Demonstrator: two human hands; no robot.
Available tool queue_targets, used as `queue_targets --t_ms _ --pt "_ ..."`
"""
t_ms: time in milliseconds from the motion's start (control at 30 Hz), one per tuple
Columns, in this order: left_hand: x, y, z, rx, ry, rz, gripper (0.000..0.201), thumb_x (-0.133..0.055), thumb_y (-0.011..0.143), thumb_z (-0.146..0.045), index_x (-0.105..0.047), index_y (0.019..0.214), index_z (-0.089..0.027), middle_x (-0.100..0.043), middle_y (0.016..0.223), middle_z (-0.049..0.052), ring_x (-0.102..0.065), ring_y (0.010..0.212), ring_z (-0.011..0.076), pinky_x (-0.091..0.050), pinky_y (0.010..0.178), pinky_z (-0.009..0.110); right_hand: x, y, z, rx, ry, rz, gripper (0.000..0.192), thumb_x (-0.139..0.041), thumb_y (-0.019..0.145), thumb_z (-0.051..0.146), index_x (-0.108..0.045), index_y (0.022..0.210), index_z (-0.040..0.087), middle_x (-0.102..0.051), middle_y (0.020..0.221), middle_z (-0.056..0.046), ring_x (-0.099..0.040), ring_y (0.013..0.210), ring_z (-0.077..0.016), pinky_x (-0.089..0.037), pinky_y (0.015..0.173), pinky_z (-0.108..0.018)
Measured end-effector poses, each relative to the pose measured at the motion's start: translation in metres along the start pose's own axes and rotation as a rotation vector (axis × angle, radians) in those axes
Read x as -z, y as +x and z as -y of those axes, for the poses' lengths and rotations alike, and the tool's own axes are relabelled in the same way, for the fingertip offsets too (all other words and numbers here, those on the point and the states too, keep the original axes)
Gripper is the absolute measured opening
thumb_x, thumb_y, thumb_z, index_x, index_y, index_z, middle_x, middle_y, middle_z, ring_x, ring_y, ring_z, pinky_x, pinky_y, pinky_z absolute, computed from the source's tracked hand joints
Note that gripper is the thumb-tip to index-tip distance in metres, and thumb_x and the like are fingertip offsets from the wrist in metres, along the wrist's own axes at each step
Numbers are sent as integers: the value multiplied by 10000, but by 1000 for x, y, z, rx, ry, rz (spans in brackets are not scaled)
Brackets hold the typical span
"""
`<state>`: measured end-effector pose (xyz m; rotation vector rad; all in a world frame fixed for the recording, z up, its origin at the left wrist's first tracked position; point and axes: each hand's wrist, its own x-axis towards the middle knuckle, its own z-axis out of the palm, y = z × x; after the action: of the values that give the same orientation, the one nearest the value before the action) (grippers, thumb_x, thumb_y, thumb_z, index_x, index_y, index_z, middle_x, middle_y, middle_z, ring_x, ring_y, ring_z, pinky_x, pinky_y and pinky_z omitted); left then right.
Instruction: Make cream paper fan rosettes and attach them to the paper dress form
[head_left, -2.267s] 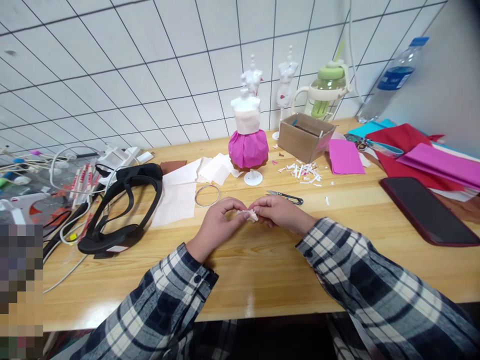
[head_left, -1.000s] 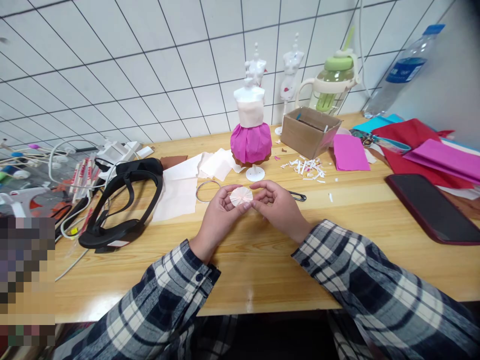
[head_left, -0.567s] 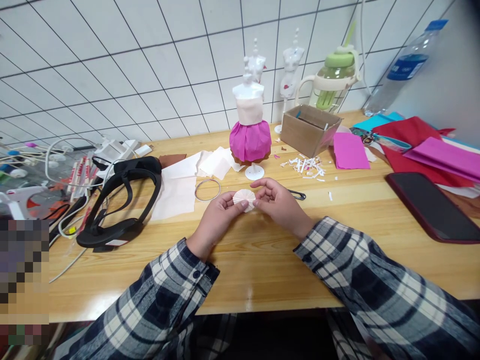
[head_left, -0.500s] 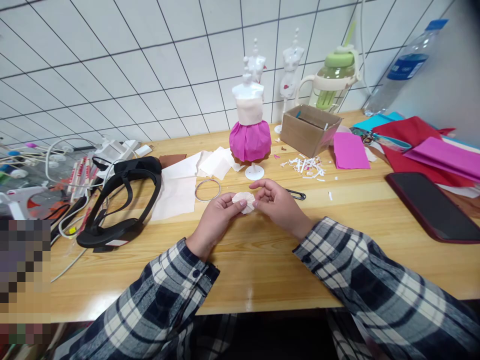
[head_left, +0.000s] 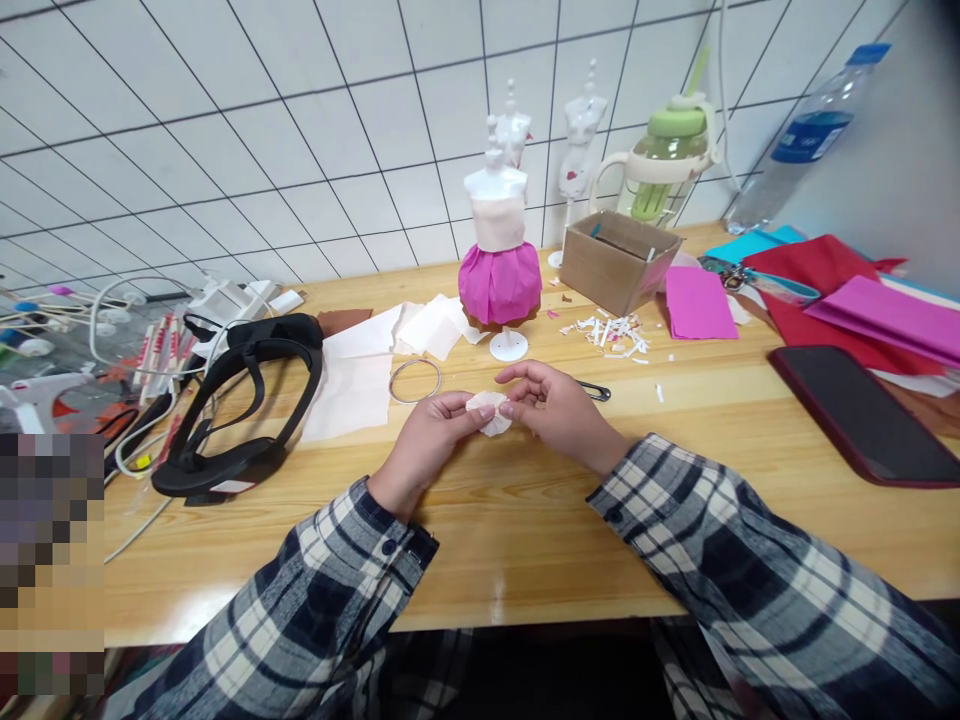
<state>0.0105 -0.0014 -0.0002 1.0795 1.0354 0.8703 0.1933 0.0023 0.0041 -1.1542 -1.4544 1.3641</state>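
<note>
Between my hands, over the wooden table, is a small round piece of pleated cream paper [head_left: 494, 424]. My left hand [head_left: 439, 432] pinches its left side between thumb and fingers. My right hand [head_left: 559, 412] grips the right edge with thumb and forefinger, the other fingers loosely curled above. Just behind stands a small white dress form [head_left: 496, 185] with a cream top and a puffed magenta paper skirt [head_left: 500, 285]. A metal ring [head_left: 415, 381] lies left of the paper piece. Partly hidden behind my right hand is a small black tool [head_left: 597, 391].
Cream paper sheets [head_left: 346, 398] and a black headset frame [head_left: 247, 400] lie at left, near cables. A cardboard box [head_left: 619, 265], paper scraps [head_left: 611, 334] and magenta paper [head_left: 700, 303] sit at back right. Further right are a phone [head_left: 862, 415] and a water bottle [head_left: 814, 140].
The pleated paper has turned slightly and sits a little lower between my fingers. My right thumb and forefinger have come closer to my left thumb.
</note>
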Motion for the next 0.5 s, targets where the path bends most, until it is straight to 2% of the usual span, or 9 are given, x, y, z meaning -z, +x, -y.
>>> queue_targets --t_ms 167,367,500 --pt "-5 -1 -4 -14 -47 -4 348 -822 710 -341 -732 989 -153 -765 959 68 -686 836 170 -499 825 288 -1 1 -2 10 -26 -52 366 -657 733 257 -567 1079 177 -630 780 15 -482 562 -92 -386 535 -239" --pt "-6 -1 -6 -27 -3 -52 315 -832 685 -358 -729 885 -137 -763 887 67 -674 777 167 -498 774 283 -4 1 -5 38 6 -92 387 -656 730 279 -572 1094 176 -614 781 23 -484 573 -93 -381 546 -240" --pt "-4 -1 -3 -46 125 -68 333 -815 688 -407 -728 855 -133 -755 855 71 -661 749 175 -490 726 281 -4 0 -3 64 -40 -126 370 -653 734 292 -604 1082 175 -620 849 -2 -527 638 -109 -428 593 -251"
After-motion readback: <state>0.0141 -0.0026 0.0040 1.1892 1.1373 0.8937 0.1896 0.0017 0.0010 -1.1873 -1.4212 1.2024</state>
